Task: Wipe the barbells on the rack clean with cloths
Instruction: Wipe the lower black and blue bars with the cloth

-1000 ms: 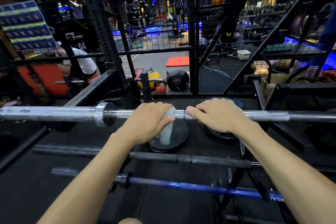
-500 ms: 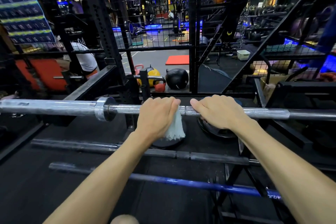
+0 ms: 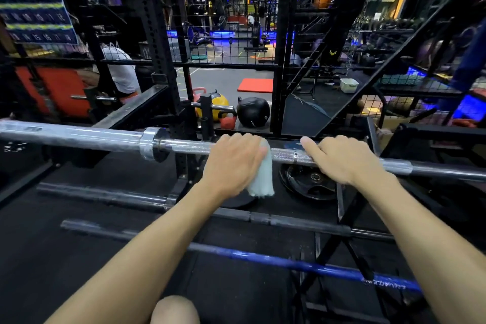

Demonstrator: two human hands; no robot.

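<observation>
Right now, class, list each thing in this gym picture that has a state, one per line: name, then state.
Silver steel barbell: lying across the rack, held by both hands.
White cloth: draped over the silver bar, tail hanging below.
Left hand: wrapped over the cloth and bar.
Right hand: fingers curled over the bare bar.
Dark grey barbell: racked lower, untouched.
Blue-shafted barbell: racked lowest, untouched.
Black weight plate: lying flat beneath.

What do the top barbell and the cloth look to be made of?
Top barbell: bright metal, likely chromed steel, given its glints and a knurled band by the right hand. Cloth: pale soft fabric, maybe terry, hanging limp and fuzzy-edged from the left hand.
</observation>
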